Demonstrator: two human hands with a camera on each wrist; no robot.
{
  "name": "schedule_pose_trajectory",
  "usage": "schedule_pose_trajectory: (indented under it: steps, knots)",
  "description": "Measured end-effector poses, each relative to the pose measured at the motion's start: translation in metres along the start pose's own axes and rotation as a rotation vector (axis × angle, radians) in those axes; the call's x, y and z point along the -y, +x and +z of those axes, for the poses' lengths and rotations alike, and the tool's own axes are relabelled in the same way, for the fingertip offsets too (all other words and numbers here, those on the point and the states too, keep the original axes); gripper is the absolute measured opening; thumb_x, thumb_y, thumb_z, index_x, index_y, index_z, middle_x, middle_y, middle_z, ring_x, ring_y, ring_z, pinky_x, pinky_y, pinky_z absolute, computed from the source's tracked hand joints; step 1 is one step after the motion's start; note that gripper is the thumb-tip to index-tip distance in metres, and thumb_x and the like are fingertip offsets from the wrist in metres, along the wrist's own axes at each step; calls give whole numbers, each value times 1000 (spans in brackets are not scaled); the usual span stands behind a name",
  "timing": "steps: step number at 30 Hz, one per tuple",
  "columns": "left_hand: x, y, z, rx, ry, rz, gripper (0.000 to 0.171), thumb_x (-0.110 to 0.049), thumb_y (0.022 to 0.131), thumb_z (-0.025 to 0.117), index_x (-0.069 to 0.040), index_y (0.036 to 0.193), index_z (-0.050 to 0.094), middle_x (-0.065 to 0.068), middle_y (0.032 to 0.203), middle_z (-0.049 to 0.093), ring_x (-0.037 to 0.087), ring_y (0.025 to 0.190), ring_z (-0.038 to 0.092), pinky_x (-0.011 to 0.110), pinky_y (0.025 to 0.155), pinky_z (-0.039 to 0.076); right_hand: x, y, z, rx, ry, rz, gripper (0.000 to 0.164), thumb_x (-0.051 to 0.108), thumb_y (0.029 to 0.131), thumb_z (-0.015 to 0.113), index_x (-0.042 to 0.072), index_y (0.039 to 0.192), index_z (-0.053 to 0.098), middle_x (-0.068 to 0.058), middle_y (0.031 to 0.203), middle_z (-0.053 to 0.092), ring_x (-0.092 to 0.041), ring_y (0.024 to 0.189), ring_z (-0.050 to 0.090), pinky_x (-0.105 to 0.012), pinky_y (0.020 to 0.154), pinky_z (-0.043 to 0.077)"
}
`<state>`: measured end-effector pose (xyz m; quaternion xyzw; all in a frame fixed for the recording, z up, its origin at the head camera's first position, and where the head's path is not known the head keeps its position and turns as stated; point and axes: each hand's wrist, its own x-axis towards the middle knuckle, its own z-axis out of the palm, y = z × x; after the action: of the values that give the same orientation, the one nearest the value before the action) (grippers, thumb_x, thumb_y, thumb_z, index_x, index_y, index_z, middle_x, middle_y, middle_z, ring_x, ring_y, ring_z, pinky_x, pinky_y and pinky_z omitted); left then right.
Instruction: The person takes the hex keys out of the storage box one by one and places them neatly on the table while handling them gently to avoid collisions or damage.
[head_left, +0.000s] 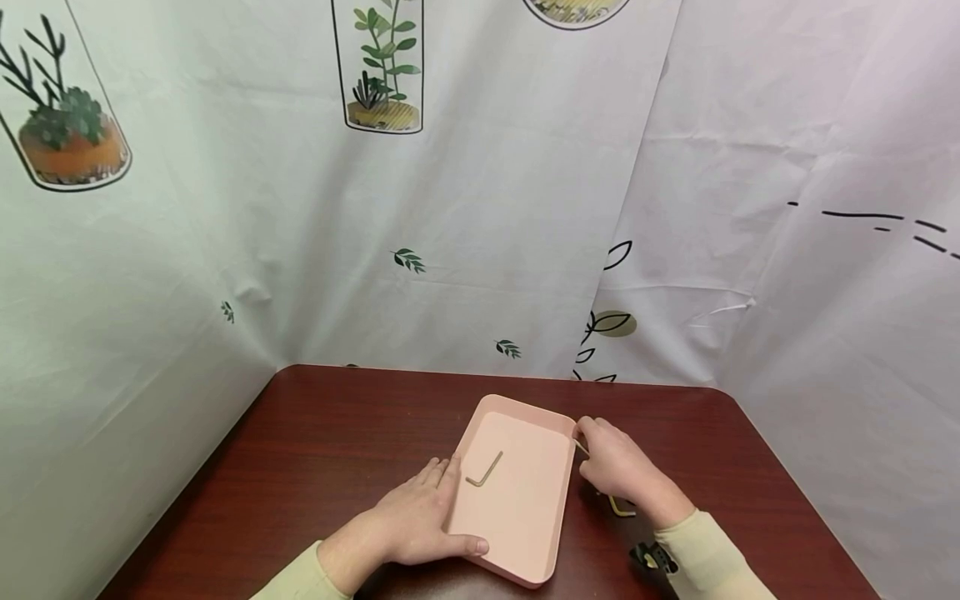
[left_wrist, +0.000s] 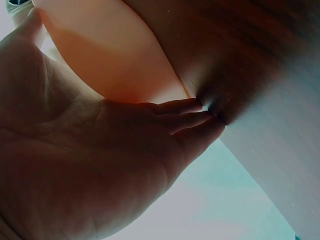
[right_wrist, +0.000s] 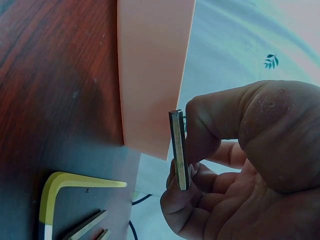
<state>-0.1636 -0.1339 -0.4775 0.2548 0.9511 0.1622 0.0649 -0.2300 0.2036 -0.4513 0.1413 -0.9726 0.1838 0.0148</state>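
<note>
A pink rectangular tray (head_left: 517,517) lies at a slant on the table. My left hand (head_left: 420,512) rests along its left side, fingers nearly straight and thumb over the near rim. Inside the tray is one L-shaped hex key (head_left: 491,469). At the tray's right rim, my right hand (head_left: 618,461) pinches another metal hex key (right_wrist: 178,150) between thumb and fingers; one flat-sided arm faces the right wrist camera, and the rest is hidden. Below that hand, a yellow hex key (right_wrist: 75,181) lies on the table beside more metal keys (right_wrist: 87,226).
The dark red wooden table (head_left: 360,425) has rounded far corners. White cloth (head_left: 480,208) printed with plants hangs around its back and sides. A small black device (head_left: 652,557) sits by the right sleeve. Thin black cords (right_wrist: 142,200) show in the right wrist view.
</note>
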Motion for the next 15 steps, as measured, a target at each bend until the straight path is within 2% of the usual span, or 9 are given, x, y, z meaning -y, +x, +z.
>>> schedule_pose_trajectory:
  steps: [15]
  knots:
    - [-2, -1, -1, 3, -7, -4, 137, -88, 88, 69, 11, 171, 22, 35, 169, 40, 50, 160, 38, 63, 125, 39, -7, 1, 1, -21, -15, 3, 33, -9, 81, 72, 4, 111, 68, -6, 94, 57, -22, 80, 54, -41, 72, 52]
